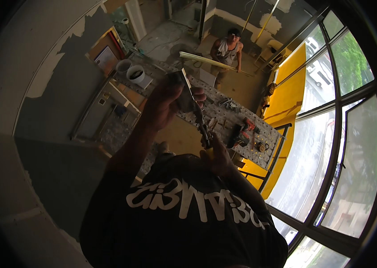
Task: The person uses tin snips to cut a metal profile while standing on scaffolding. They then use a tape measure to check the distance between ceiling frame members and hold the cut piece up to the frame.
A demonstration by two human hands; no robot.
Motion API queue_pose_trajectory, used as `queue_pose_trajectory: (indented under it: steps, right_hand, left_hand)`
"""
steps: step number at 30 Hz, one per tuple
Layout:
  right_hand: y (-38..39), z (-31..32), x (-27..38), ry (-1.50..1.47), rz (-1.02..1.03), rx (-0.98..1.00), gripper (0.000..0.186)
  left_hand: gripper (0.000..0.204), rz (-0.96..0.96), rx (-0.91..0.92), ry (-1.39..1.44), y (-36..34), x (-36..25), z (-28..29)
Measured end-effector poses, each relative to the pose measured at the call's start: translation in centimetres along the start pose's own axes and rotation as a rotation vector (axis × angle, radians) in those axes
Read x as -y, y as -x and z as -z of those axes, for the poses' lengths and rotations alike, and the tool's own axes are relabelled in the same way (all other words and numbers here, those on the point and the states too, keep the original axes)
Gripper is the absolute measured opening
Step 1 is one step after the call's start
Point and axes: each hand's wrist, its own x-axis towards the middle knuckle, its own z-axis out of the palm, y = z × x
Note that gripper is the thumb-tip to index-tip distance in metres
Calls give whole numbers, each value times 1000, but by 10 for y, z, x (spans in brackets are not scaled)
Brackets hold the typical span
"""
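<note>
My left hand is raised in front of me, its fingers closed round a short dark metal channel piece with a bright edge. Lower and to the right, my right hand grips a dark hand tool that looks like metal snips. The tool's upper end meets the lower end of the metal piece; dim light hides exactly how they touch. Beyond my hands lies a speckled platform bearing a red and black cordless drill, a yellow tape measure and several small tools.
Past the platform, a co-worker holds a bundle of long pale strips. White buckets stand at the platform's far left end. A dark rail edges its right end, near yellow sheeting and large windows. A patched grey wall rises left.
</note>
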Motion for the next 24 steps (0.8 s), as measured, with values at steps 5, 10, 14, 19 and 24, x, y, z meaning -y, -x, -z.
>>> queue_pose_trajectory:
  steps: [5, 10, 14, 19, 24]
  right_hand:
    - [2, -4, -10, 38, -29, -67, 56]
    - [0, -2, -5, -47, -95, -24, 46]
    - [0, 0, 6, -93, -55, -72, 52]
    - [0, 7, 14, -64, -89, -38, 56]
    - [4, 11, 19, -139, -127, -13, 52]
  left_hand:
    - [41, 19, -19, -1, 0, 4, 0]
    - [41, -1, -19, -2, 2, 8, 4]
    - [41, 6, -33, -25, 3, 7, -6]
    - [42, 20, -53, -63, 3, 3, -20]
    - [42, 42, -46, -23, 5, 5, -24]
